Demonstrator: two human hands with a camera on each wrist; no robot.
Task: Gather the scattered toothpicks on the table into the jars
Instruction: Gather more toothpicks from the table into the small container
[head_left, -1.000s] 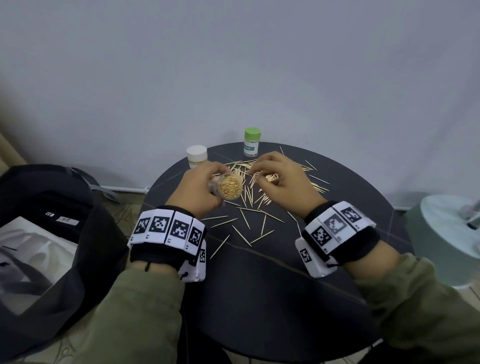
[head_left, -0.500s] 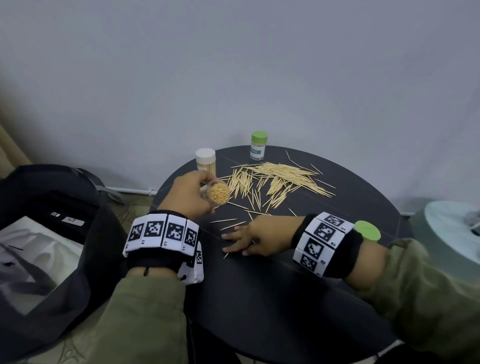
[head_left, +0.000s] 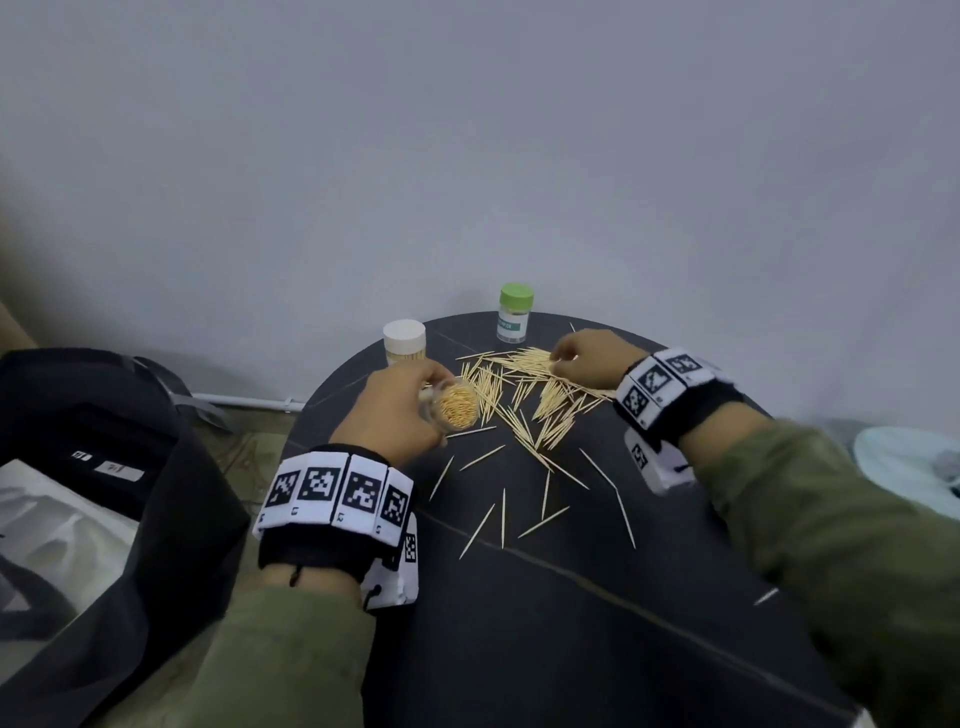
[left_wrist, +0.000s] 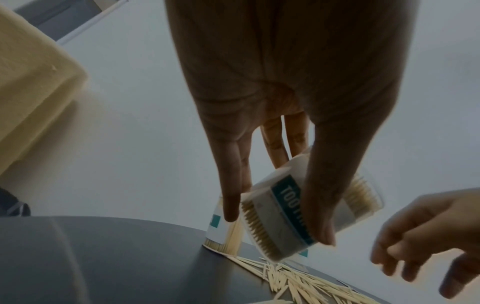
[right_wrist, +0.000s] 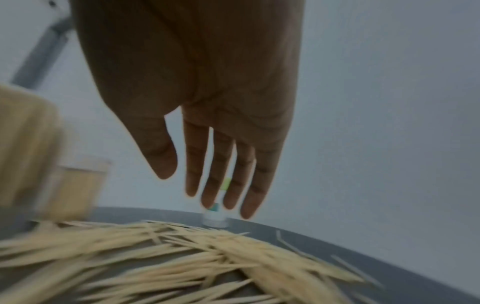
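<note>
I count three jars: one open jar (head_left: 456, 404) full of toothpicks, one white-capped jar (head_left: 404, 341) and one green-capped jar (head_left: 514, 312). The toothpicks (head_left: 540, 395) on the round table (head_left: 571, 623) are too many to count in the pile; about twelve lie apart. Two hands, left hand (head_left: 387, 410) and right hand (head_left: 592, 358). Two marker wristbands (head_left: 337, 491).

We see pale wooden toothpicks (head_left: 540, 395) heaped at the far middle of the dark round tabletop (head_left: 571, 623), with loose ones strewn nearer us. An open clear jar (head_left: 454, 405), packed with toothpicks and tilted mouth toward us, is gripped in the left hand (head_left: 387, 410). A white-lidded jar (head_left: 404, 343) and a green-lidded jar (head_left: 514, 319) stand upright at the far edge.
</note>
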